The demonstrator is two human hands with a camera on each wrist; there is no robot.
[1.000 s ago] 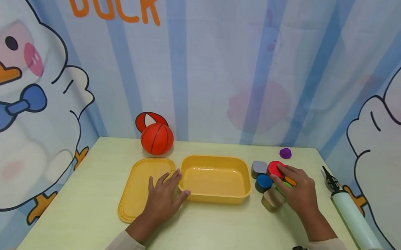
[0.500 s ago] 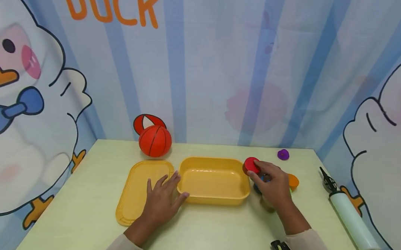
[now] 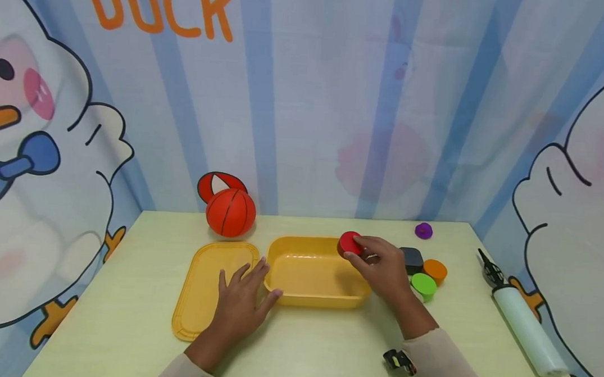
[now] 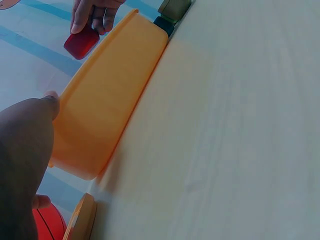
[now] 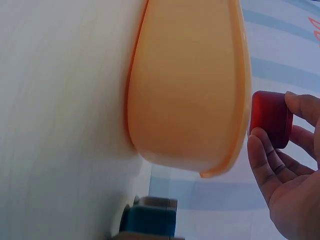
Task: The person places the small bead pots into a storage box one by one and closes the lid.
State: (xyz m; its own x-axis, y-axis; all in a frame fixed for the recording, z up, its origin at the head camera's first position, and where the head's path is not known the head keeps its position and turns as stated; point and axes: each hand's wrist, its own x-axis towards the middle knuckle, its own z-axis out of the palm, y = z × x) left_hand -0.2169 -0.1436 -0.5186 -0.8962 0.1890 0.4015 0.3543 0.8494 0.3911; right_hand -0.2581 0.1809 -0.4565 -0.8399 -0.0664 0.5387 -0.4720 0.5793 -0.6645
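Observation:
A small red tub [image 3: 350, 244], round on top, is pinched between the thumb and fingers of my right hand [image 3: 382, 268]. It hangs above the right part of a yellow rectangular container [image 3: 317, 301]; in the right wrist view a seam runs round the red tub [image 5: 271, 119] near one end. My left hand [image 3: 241, 304] lies with spread fingers at the container's left end, thumb right at the rim. Under that hand is a flat yellow lid [image 3: 191, 296], partly covered. Just right of my right hand sit a dark square-topped tub [image 3: 412, 259], an orange tub [image 3: 435, 270] and a green tub [image 3: 423, 286].
A red basketball-patterned ball [image 3: 231, 212] with a red loop stands at the back left. At the back right is a small purple piece [image 3: 424, 231]. A pale green hand pump [image 3: 529, 328] lies along the table's right edge, and a patterned curtain [image 3: 306, 98] hangs behind.
My right hand has picked the red tub out of the cluster and carried it left over the yellow container. The left hand has stayed at the container's left end.

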